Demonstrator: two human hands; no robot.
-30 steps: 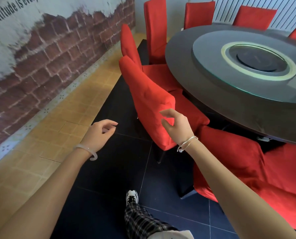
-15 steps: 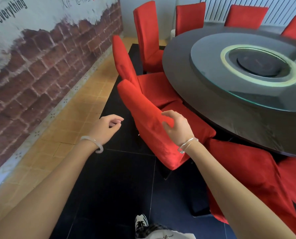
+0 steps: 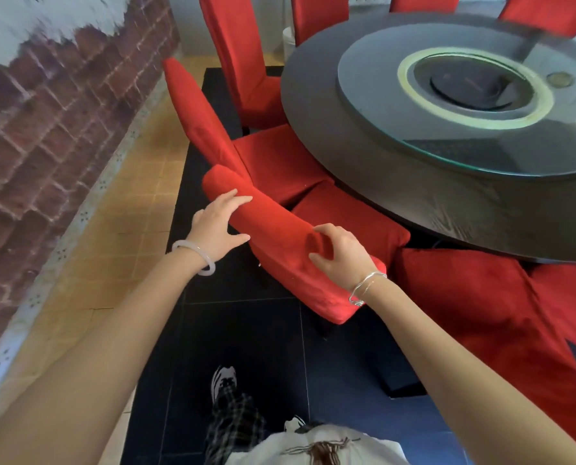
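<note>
At 8 o'clock of round dark wooden table (image 3: 420, 209): red cloth-covered high-backed chair (image 3: 279, 226). Top clamped by curled right hand (image 3: 343, 255), touched by spread left hand (image 3: 219, 226). Likely stiff, weighty, cloth slippery; grasp frame.

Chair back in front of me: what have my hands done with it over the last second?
The left hand came in from the air to rest on top of the chair back; the right hand went from touching its edge to gripping over it. The round table and neighbouring chairs stayed put.
</note>
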